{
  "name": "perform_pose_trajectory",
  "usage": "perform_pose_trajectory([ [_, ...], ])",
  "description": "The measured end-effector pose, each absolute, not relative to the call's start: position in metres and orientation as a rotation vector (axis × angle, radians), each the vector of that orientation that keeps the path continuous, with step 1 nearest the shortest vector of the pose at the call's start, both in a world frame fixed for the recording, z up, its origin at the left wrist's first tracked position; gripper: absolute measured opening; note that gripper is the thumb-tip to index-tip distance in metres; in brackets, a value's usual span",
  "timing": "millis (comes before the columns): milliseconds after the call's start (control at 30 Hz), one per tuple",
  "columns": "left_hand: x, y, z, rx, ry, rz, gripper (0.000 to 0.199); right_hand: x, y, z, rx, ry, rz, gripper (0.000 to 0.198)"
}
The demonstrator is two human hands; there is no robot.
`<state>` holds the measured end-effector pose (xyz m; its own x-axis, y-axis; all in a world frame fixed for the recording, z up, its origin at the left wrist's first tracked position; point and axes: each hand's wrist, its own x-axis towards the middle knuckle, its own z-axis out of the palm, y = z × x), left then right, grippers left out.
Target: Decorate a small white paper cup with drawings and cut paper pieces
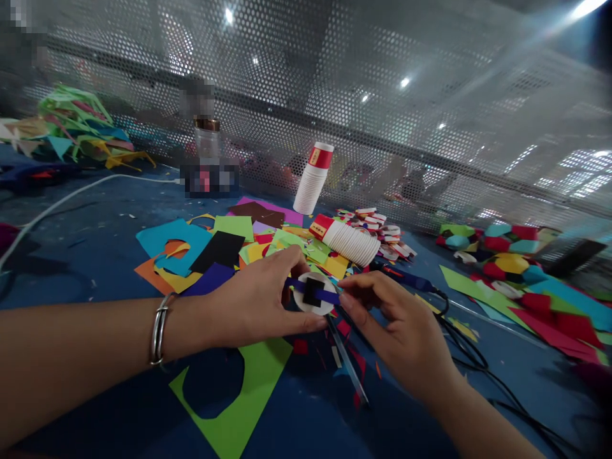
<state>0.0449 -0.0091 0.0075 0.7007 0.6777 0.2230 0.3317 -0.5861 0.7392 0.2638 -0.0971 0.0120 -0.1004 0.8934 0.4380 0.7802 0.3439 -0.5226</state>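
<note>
My left hand (262,293), with silver bangles on its wrist, curls its thumb and fingers around a small white disc (300,299) by its edge. On the disc's face sits a black paper square (312,294), crossed by a blue-purple paper strip (329,296). My right hand (382,312) has its thumb and fingertips closed on the strip's right end. Just below my hands lies a clear glue stick (351,370) among red paper scraps. Green paper (268,382) with a round cut-out lies below my left wrist.
Two stacks of white paper cups stand ahead, one upright (312,182), one lying (351,241), by piled cup scraps (382,229). A blue glue gun (406,278) with black cable (478,363) is at right. Coloured paper (182,229) lies left; paper shapes (511,264) right; perforated metal panel (268,83) behind.
</note>
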Motion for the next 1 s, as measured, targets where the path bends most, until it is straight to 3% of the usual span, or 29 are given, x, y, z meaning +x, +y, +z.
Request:
perform_pose_trajectory([
  [267, 0.046, -0.009, 0.01, 2.33, 0.758, 0.647, 0.05, 0.26, -0.096, 0.014, -1.518, -1.801, 0.439, 0.015],
  [567, 0.047, -0.013, 0.009, 2.48, 0.768, 0.607, 0.052, 0.259, -0.097, 0.016, -1.567, -1.796, 0.375, 0.019],
  [1000, 0.051, -0.02, 0.007, 2.444, 0.698, 0.585, 0.05, 0.256, -0.094, 0.006, -1.456, -1.655, 0.917, 0.023],
])
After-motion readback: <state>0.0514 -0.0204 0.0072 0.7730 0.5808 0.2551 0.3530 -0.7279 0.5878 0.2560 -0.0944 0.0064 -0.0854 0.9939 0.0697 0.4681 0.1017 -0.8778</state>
